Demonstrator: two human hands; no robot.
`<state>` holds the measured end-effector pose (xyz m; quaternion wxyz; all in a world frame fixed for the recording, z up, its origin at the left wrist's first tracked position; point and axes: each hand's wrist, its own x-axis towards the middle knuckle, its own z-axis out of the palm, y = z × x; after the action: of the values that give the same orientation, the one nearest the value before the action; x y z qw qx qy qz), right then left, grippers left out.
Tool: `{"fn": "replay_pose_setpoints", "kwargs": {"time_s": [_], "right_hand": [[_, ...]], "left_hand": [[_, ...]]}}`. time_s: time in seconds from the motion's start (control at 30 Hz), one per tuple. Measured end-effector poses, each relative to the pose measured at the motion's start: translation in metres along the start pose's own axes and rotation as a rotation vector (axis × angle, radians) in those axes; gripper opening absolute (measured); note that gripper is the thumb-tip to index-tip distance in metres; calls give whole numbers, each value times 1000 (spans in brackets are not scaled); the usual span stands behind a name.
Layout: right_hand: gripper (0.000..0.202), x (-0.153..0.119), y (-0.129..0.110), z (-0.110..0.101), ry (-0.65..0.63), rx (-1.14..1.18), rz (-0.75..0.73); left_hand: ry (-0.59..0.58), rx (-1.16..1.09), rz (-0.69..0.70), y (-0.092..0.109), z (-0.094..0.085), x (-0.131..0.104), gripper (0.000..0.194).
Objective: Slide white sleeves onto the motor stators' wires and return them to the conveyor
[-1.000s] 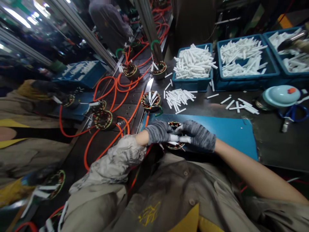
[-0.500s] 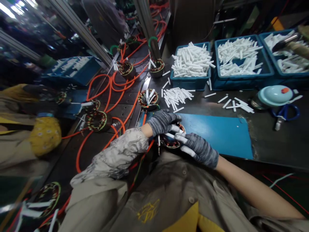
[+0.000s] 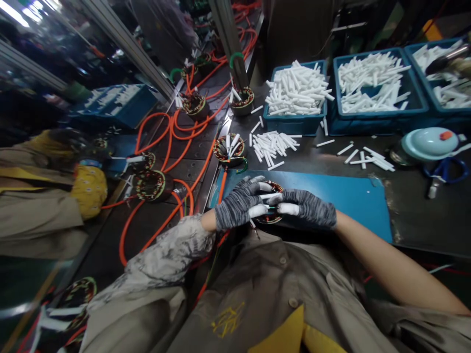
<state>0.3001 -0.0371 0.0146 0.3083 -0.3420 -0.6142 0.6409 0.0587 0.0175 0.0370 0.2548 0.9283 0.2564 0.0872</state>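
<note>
Could lose the slim white tube point(image 3: 270, 196) from here, with knitted glove cloth likely to slide on so smooth a surface. Could also bend or scrape fine wires by crowding the left hand point(image 3: 238, 203) and right hand point(image 3: 311, 208) into one small opening, largely out of sight behind knuckles. Might snag the loose lead point(image 3: 255, 231) poking out toward the shirt point(image 3: 265, 284), by brushing against cloth or catching under the left glove. Might skid or tip from pushing harder on one side, being set close to the near edge of the blue mat point(image 3: 342, 196) on the dark worktop point(image 3: 423, 215).

Looks like a wound stator point(image 3: 271, 218): short, round, dark inside, rimmed with flecks of red, green and pale yellow wire. Seems to sit upright on the mat, opening upward, between both hands and mostly covered by them. Shows only a little rim at the far and near sides.

Fingers point(image 3: 290, 209) bent inward from both sides, white-tipped, meeting around the tube; cannot tell how firmly, or by which hand, grasped.
</note>
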Motion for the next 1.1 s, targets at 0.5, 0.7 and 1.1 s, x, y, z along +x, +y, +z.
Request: {"fn": "replay_pose_setpoints", "kwargs": {"time_s": [0.5, 0.7, 1.1], "right_hand": [[23, 15, -7, 4, 20, 46, 146], [33, 8, -7, 17, 139, -73, 92], [23, -39, 16, -19, 552, -331, -169]], "left_hand": [[-303, -289, 19, 10, -36, 1, 33], [-220, -314, -27, 15, -25, -2, 54], [-81, -135, -98, 23, 13, 38, 25]]}}
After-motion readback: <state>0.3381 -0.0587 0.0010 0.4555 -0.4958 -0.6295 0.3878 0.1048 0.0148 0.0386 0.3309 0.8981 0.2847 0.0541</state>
